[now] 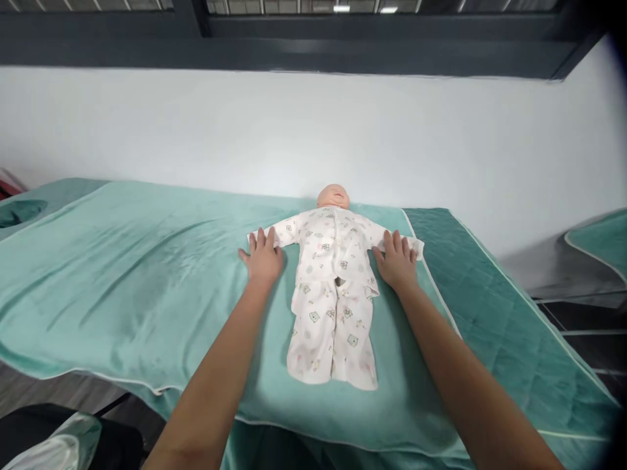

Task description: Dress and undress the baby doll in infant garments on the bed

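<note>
A baby doll (334, 196) lies on its back, its head toward the wall. It wears a white printed long-sleeved top (324, 243) and matching trousers (313, 333). The doll's arms are spread out sideways inside the sleeves, and its hands do not show. My left hand (264, 256) rests flat on the end of the sleeve at the left, fingers apart. On the sleeve at the right lies my right hand (398, 260), its fingers also stretched out. Neither hand grips anything. A small dark gap shows between top and trousers at the waist.
Under the doll a light green blanket (147, 281) covers the bed, with folds at the left. Darker quilted green bedding (482, 307) shows at the right. Behind stands a white wall (220, 130) below a dark window frame (343, 55). A dark seat-like object (120, 444) is at lower left.
</note>
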The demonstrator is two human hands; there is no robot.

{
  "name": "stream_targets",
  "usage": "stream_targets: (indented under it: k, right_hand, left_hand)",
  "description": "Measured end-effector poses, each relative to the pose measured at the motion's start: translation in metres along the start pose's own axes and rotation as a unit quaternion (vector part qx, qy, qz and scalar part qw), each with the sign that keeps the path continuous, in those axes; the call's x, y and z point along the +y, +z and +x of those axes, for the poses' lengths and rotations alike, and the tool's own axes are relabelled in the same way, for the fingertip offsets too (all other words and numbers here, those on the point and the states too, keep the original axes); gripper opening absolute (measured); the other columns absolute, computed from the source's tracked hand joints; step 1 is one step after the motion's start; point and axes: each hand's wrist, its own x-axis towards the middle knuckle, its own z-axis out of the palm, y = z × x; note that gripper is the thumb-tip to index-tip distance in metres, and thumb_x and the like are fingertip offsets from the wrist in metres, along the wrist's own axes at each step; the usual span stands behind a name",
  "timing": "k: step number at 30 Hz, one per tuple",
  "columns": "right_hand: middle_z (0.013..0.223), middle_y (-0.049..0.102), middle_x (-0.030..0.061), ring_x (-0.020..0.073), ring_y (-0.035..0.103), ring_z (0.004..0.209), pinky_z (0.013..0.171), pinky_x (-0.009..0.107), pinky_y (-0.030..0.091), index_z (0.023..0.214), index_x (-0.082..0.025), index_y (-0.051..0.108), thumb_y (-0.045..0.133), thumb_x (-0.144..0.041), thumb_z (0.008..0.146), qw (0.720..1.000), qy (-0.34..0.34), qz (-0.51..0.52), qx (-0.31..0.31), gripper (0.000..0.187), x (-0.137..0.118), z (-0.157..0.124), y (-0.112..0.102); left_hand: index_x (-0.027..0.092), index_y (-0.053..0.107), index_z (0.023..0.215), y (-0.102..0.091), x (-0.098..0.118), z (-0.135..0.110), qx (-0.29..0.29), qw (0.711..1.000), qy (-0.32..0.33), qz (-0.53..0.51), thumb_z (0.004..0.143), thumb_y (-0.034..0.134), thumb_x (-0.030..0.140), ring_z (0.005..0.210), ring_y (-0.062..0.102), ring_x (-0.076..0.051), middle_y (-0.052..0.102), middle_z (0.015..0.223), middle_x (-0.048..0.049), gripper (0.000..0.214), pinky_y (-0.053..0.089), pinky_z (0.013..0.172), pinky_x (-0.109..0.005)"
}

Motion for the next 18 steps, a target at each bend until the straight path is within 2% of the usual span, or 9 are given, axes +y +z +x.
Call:
stream_targets:
  k: [4, 6, 8, 13, 16, 18]
  right_hand:
    - [0.164, 0.021, 0.0121, 0.0306, 0.021, 0.152, 0.121, 0.056, 0.017, 0.159, -0.018, 0.021, 0.028, -0.057, 0.098, 0.998, 0.039, -0.025, -0.04, 0.073, 0.04, -0.014, -0.015]
    - [0.164, 0.023, 0.0127, 0.0303, 0.022, 0.151, 0.121, 0.056, 0.018, 0.158, -0.017, 0.024, 0.027, -0.057, 0.098, 0.997, 0.057, -0.032, -0.051, 0.073, 0.054, -0.022, -0.021]
    - [0.163, 0.025, 0.0135, 0.0301, 0.022, 0.151, 0.121, 0.054, 0.019, 0.158, -0.015, 0.026, 0.027, -0.056, 0.098, 0.995, 0.072, -0.038, -0.053, 0.072, 0.063, -0.034, -0.027]
    - [0.161, 0.029, 0.0136, 0.031, 0.026, 0.15, 0.12, 0.052, 0.023, 0.155, -0.013, 0.032, 0.029, -0.052, 0.099, 0.997, 0.05, -0.05, -0.031, 0.068, 0.059, -0.08, -0.035]
    - [0.158, 0.036, 0.0128, 0.0297, 0.03, 0.149, 0.12, 0.051, 0.024, 0.149, -0.015, 0.042, 0.033, -0.05, 0.099, 1.0, -0.005, -0.028, -0.006, 0.062, 0.045, -0.114, -0.037]
    - [0.156, 0.041, 0.0116, 0.0284, 0.033, 0.148, 0.12, 0.05, 0.025, 0.147, -0.018, 0.045, 0.038, -0.051, 0.099, 0.998, -0.06, 0.017, 0.0, 0.059, 0.033, -0.139, -0.04]
  left_hand:
    - [0.021, 0.03, 0.156, -0.01, -0.031, -0.012, 0.005, 0.999, -0.028, 0.024, 0.097, 0.031, 0.033, 0.149, 0.027, -0.034, 0.026, 0.163, -0.0154, 0.06, 0.02, 0.118, -0.064]
    - [0.017, 0.03, 0.156, -0.012, -0.04, -0.012, 0.005, 0.999, -0.033, 0.03, 0.098, 0.027, 0.031, 0.148, 0.03, -0.032, 0.032, 0.16, -0.0188, 0.059, 0.02, 0.118, -0.061]
    - [0.016, 0.032, 0.154, -0.013, -0.045, -0.011, -0.002, 0.999, -0.026, 0.029, 0.098, 0.024, 0.026, 0.148, 0.03, -0.031, 0.038, 0.157, -0.0183, 0.058, 0.019, 0.119, -0.061]
    - [0.016, 0.052, 0.14, -0.016, -0.043, -0.006, 0.007, 0.999, -0.037, 0.002, 0.092, 0.026, 0.009, 0.146, 0.035, -0.028, 0.046, 0.153, -0.0132, 0.055, 0.018, 0.12, -0.059]
    - [0.015, 0.053, 0.138, -0.02, -0.036, -0.016, 0.04, 0.998, -0.034, -0.032, 0.096, 0.024, 0.016, 0.14, 0.044, -0.027, 0.051, 0.149, -0.0131, 0.051, 0.027, 0.118, -0.052]
    - [0.015, 0.053, 0.139, -0.022, -0.03, -0.034, 0.056, 0.996, -0.012, -0.064, 0.098, 0.028, 0.023, 0.134, 0.051, -0.026, 0.055, 0.145, -0.0128, 0.048, 0.034, 0.115, -0.045]
